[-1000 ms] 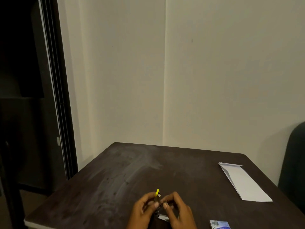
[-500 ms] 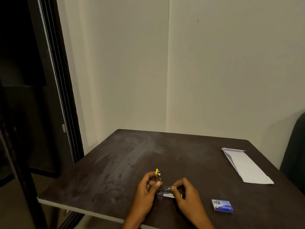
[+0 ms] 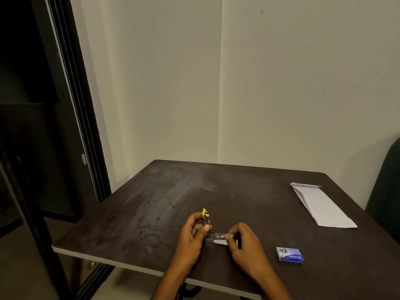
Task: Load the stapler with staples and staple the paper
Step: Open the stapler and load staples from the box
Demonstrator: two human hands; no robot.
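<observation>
Plain cream walls meet in a corner behind a dark, smudged square table (image 3: 164, 204). At 6 o'clock on its top lies a small metal stapler (image 3: 217, 238), hinged open, its yellow-tipped upper part raised toward 12. Left hand (image 3: 193, 236) curls shut around that raised part; right hand (image 3: 243, 243) pinches the stapler's shiny magazine at its right end. A blue staple box (image 3: 290, 255) lies flat at 4 o'clock. Folded white paper (image 3: 320, 205), long and creased, rests at 2 o'clock.
</observation>
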